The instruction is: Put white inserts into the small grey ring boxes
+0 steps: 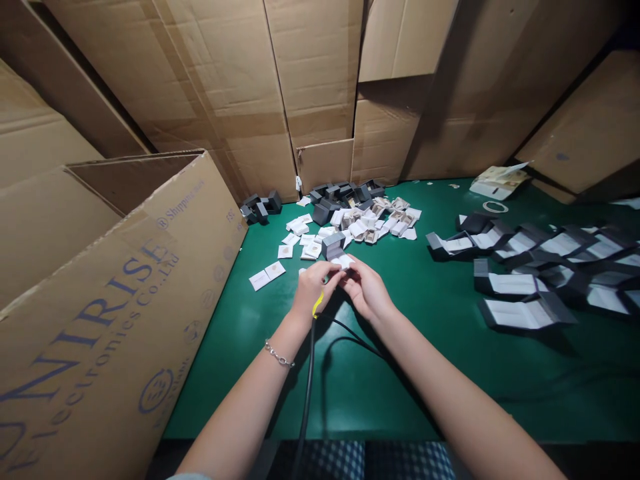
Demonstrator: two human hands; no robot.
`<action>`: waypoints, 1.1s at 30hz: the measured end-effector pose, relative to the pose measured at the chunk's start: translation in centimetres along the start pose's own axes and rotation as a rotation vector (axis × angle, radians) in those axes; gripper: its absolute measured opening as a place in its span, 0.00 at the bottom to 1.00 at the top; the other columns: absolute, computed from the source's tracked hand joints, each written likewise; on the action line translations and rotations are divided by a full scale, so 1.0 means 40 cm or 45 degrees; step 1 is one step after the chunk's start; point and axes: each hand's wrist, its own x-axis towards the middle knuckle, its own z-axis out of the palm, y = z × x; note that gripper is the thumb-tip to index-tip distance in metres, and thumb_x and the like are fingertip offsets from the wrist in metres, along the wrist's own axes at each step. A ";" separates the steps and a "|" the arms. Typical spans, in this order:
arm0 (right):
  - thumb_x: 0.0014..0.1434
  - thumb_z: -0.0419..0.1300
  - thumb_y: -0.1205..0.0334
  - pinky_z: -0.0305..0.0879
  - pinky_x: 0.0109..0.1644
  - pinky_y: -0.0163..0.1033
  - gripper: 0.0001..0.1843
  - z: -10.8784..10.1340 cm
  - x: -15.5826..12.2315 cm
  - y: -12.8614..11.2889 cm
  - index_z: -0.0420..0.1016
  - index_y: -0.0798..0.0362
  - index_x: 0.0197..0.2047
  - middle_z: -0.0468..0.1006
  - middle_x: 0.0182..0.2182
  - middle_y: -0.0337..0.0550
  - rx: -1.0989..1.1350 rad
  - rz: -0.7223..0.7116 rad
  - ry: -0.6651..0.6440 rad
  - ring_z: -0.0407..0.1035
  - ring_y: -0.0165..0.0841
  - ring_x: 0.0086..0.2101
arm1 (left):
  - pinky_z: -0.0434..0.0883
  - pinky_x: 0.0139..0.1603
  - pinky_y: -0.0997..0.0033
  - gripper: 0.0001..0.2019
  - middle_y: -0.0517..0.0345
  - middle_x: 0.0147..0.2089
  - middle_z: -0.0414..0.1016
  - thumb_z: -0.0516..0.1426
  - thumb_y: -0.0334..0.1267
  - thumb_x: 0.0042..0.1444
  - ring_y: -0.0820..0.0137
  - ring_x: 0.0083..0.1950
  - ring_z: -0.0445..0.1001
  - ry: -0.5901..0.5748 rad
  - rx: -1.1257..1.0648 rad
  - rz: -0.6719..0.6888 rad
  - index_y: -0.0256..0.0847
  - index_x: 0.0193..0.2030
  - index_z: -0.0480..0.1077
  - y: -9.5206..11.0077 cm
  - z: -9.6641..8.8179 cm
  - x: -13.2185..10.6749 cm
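A small hinged box (333, 245), dark outside and pale inside, its lid raised, is pinched between the fingertips of the left hand (315, 287) and the right hand (367, 287). Beyond them, flat and folded white card pieces (367, 223) are heaped in front of angular dark boxes (327, 212); to their right, open boxes (525, 315) are spread. The smooth green counter (240, 373) is flanked on the left by a printed carton (125, 300) and backed by creased brown cardboard (225, 87).
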 end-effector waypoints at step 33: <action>0.59 0.48 0.55 0.68 0.38 0.36 0.17 0.013 -0.023 -0.040 0.72 0.53 0.44 0.76 0.45 0.47 -0.253 0.082 -0.135 0.73 0.30 0.35 | 0.71 0.52 0.65 0.18 0.45 0.51 0.72 0.51 0.34 0.57 0.66 0.52 0.71 -0.002 0.342 0.331 0.36 0.55 0.61 -0.050 -0.006 -0.003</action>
